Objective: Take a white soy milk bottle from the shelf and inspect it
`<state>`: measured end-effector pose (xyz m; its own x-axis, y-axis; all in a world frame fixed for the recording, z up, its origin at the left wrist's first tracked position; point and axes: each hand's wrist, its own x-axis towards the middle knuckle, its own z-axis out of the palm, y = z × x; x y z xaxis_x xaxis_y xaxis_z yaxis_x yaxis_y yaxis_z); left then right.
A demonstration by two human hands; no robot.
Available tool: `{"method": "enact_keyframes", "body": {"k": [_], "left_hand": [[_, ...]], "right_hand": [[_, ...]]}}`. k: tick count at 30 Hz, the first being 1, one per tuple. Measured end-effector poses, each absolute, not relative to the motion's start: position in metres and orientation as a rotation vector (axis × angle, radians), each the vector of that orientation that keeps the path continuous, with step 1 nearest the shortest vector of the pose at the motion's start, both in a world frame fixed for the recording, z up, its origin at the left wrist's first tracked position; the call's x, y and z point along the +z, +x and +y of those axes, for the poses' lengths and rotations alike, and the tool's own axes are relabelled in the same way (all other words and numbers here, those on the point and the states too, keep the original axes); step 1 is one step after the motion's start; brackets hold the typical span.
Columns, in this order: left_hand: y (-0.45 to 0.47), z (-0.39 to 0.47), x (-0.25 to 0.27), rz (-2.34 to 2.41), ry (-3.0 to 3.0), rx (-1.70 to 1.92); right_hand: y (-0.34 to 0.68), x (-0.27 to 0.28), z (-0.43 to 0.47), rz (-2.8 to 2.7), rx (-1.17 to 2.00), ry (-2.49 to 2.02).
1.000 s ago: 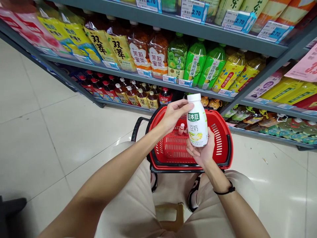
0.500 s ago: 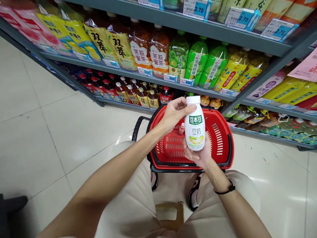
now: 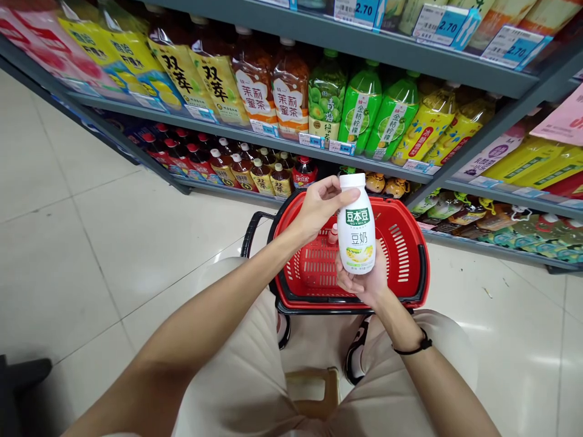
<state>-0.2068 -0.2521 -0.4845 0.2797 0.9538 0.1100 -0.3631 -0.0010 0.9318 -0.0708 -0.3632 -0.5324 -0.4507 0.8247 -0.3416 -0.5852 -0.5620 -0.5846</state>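
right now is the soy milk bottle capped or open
Capped. The soy milk bottle stands upright with its white cap on; the left hand pinches the neck, and the right hand cups the base.

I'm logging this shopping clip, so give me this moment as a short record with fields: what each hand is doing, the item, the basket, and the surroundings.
left hand: fingers at the neck and cap of the bottle
right hand: cups the bottle from below
soy milk bottle: white, green label, upright, capped, held over the basket
red basket: plastic, on the floor in front of the knees; a small bottle with a pink cap stands inside
shelves: packed with drink bottles, price tags reading 2.70
wristband: black, on the right wrist
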Motion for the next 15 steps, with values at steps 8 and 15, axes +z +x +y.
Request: {"method": "enact_keyframes", "body": {"k": [8, 15], "left_hand": [[-0.2062, -0.2511, -0.4853, 0.708, 1.106, 1.180], [-0.2065, -0.2495, -0.4874, 0.711, 1.094, 1.167]], "right_hand": [[-0.0720, -0.5308, -0.3643, -0.443, 2.030, -0.785], [-0.0709, -0.5338, -0.3623, -0.453, 2.044, -0.764]]}}
